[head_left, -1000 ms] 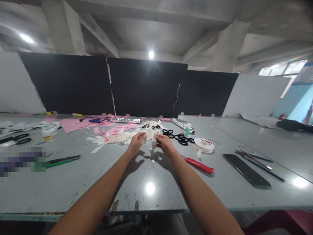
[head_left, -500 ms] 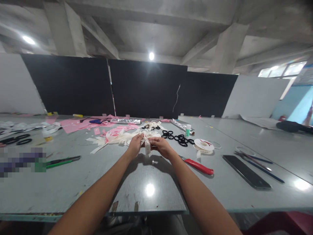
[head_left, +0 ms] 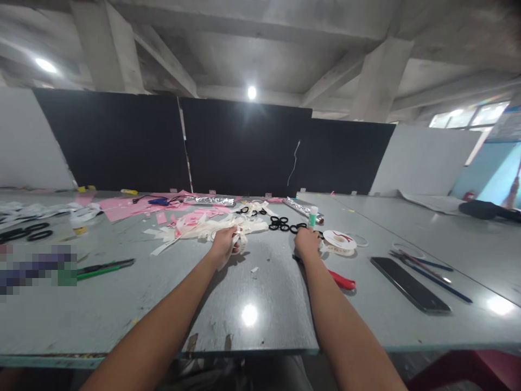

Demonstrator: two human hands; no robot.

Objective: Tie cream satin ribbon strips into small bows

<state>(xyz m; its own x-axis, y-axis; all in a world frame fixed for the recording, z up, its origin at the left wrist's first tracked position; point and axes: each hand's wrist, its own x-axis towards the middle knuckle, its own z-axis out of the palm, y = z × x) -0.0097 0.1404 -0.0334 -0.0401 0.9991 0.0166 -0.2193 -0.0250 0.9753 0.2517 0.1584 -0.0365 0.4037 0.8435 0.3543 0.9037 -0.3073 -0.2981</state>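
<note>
My left hand (head_left: 223, 245) is closed around a looped cream ribbon (head_left: 241, 244) with printing on it, held just above the table. Behind that hand lies a heap of cream ribbon strips (head_left: 195, 231). Reaching forward, my right hand (head_left: 308, 241) is down among the black rings (head_left: 279, 223), between them and a white ribbon spool (head_left: 340, 240). Its fingers are bent, and their tips are hidden, so what they grip does not show. Just beyond them stands a glue stick (head_left: 312, 217) with a green label. Red-handled scissors (head_left: 341, 280) lie partly under my right forearm.
At right lie a black phone (head_left: 409, 285) and slim tools (head_left: 439, 279). Green-edged cutters (head_left: 105, 269) and black scissor handles (head_left: 39, 233) are at left. Pink scraps (head_left: 126, 206) and foil rolls (head_left: 209, 201) lie towards the dark partition (head_left: 244, 146).
My right hand has let go of the ribbon and moved right, to the black rings by the spool. My left hand keeps hold of the ribbon and has shifted slightly down.
</note>
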